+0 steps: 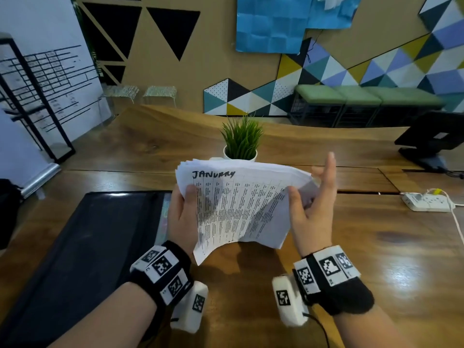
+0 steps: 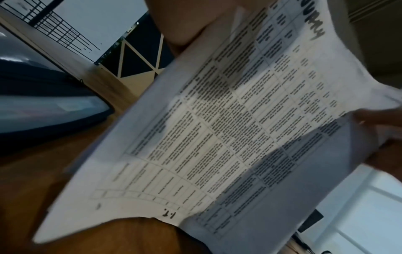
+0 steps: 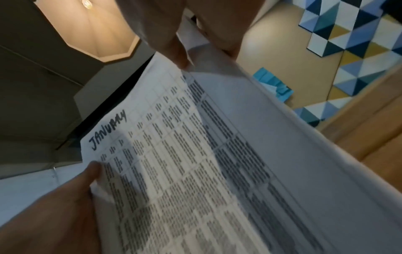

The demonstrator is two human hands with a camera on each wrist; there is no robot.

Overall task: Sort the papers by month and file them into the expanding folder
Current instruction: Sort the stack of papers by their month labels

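Note:
A stack of white printed papers (image 1: 238, 204) is held up above the wooden table (image 1: 376, 247); its top sheet is headed "JANUARY" in black marker. My left hand (image 1: 184, 204) grips the stack's left edge, thumb on top and fingers underneath. My right hand (image 1: 303, 189) pinches the right edge of the top sheet, which bows up off the stack, while the index finger points upward. The black expanding folder (image 1: 100, 234) lies flat on the table to the left. The left wrist view shows the papers (image 2: 239, 120) and the folder (image 2: 43, 96). The right wrist view shows the papers (image 3: 174, 163) close up.
A small potted plant (image 1: 241, 139) stands just behind the papers. A white power strip (image 1: 426, 202) with a cable lies at the right, and a black monitor stand (image 1: 431, 139) sits at the far right. Green benches (image 1: 364, 96) line the back wall.

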